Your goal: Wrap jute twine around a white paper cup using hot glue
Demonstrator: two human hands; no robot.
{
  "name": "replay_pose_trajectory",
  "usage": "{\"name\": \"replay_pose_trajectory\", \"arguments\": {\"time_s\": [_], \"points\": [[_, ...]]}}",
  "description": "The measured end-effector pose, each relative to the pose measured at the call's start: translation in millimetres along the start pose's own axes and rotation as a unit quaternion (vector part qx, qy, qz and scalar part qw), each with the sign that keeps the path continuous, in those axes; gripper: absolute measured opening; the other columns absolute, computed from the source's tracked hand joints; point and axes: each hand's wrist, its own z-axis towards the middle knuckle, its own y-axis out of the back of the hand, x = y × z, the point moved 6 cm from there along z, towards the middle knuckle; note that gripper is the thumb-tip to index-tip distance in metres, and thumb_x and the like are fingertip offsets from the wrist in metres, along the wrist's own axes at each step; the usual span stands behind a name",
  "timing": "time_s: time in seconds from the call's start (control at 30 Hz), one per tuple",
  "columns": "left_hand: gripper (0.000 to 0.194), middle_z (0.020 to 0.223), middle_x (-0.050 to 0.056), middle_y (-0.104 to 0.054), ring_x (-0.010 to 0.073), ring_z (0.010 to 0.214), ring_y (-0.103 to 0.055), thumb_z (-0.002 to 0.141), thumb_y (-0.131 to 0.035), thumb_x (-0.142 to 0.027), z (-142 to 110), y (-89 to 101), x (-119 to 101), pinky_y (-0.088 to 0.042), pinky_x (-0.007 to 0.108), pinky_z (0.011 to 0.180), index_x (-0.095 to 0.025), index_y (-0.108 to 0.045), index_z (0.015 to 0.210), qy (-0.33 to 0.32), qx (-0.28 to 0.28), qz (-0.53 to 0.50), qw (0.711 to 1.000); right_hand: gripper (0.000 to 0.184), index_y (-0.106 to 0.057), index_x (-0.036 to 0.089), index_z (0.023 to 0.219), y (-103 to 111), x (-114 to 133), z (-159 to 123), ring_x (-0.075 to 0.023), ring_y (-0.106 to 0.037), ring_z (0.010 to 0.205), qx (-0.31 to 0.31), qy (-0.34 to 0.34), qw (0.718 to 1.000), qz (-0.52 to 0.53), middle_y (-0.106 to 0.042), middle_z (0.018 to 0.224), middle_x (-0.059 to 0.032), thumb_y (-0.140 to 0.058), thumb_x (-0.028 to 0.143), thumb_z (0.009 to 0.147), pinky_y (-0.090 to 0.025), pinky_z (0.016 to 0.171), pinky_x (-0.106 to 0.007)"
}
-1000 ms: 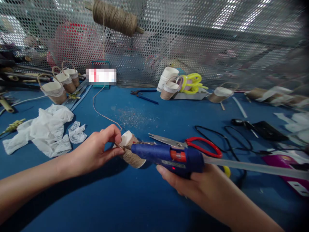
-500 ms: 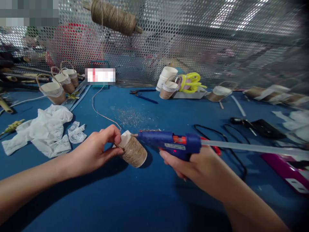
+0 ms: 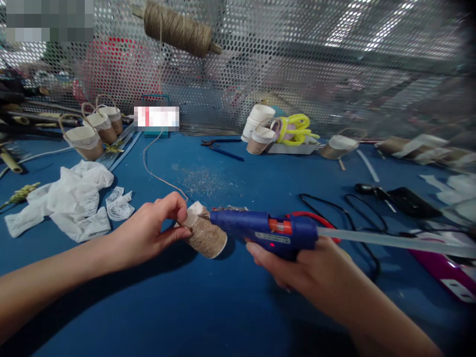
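Observation:
My left hand (image 3: 148, 233) pinches the rim of a small paper cup wrapped in brown twine (image 3: 204, 234), which lies tilted on the blue table (image 3: 208, 307). A strand of twine (image 3: 156, 173) runs from the cup up to a spool (image 3: 177, 29) hung on the mesh wall. My right hand (image 3: 308, 277) grips a blue hot glue gun (image 3: 267, 232), its nozzle touching the cup near the rim. A clear glue stick (image 3: 386, 242) sticks out of the gun's back. Red-handled scissors (image 3: 316, 218) lie behind the gun, mostly hidden.
Crumpled white lace fabric (image 3: 70, 198) lies at the left. Finished twine-wrapped cup baskets (image 3: 87, 141) stand at the far left. Stacked white cups (image 3: 258, 121), yellow pipe cleaners (image 3: 295, 128) and blue pliers (image 3: 223, 148) sit at the back. Black cables (image 3: 353, 213) lie at the right.
The glue gun rose off the cup's side, then came back down so that its nozzle sits by the rim. My left hand and the cup stayed in place.

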Motion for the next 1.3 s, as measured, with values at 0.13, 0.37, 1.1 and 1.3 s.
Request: {"name": "replay_pose_trajectory", "arguments": {"time_s": [0.13, 0.37, 1.1, 1.3], "points": [[0.010, 0.079, 0.000, -0.057, 0.0137, 0.069, -0.055, 0.081, -0.047, -0.023, 1, 0.2, 0, -0.044, 0.027, 0.062, -0.021, -0.037, 0.078, -0.002, -0.005, 0.010, 1.000, 0.023, -0.049, 0.023, 0.056, -5, 0, -1, -0.0080, -0.039, 0.030, 0.004, -0.012, 0.999, 0.033, -0.044, 0.035, 0.0071, -0.054, 0.035, 0.074, -0.029, 0.028, -0.021], [0.011, 0.077, 0.000, -0.058, 0.0135, 0.069, -0.056, 0.082, -0.046, -0.022, 0, 0.3, -2, -0.044, 0.025, 0.062, -0.021, -0.036, 0.077, -0.001, -0.001, 0.003, 1.000, 0.034, -0.046, 0.021, 0.047, -1, 1, 1, -0.0079, -0.041, 0.032, 0.020, -0.022, 0.999, 0.015, -0.045, 0.036, 0.0054, -0.052, 0.036, 0.077, -0.033, 0.033, -0.022], [0.013, 0.078, -0.001, -0.056, 0.0136, 0.070, -0.055, 0.082, -0.047, -0.021, 0, -0.1, 0, -0.044, 0.027, 0.064, -0.021, -0.035, 0.077, -0.001, -0.004, -0.011, 1.000, 0.033, -0.043, 0.021, 0.049, 2, -7, 10, -0.0096, -0.047, 0.035, 0.020, -0.114, 0.991, 0.059, -0.047, 0.036, 0.0042, -0.054, 0.040, 0.073, -0.041, 0.040, -0.023], [0.013, 0.076, -0.001, -0.055, 0.0132, 0.068, -0.053, 0.082, -0.047, -0.022, 0, -0.7, 1, -0.043, 0.027, 0.064, -0.021, -0.034, 0.077, -0.002, -0.006, -0.022, 1.000, 0.035, -0.040, 0.022, 0.046, 2, -7, 13, -0.0095, -0.046, 0.034, 0.020, -0.122, 0.991, 0.051, -0.047, 0.036, 0.0035, -0.054, 0.039, 0.073, -0.041, 0.041, -0.023]]}}
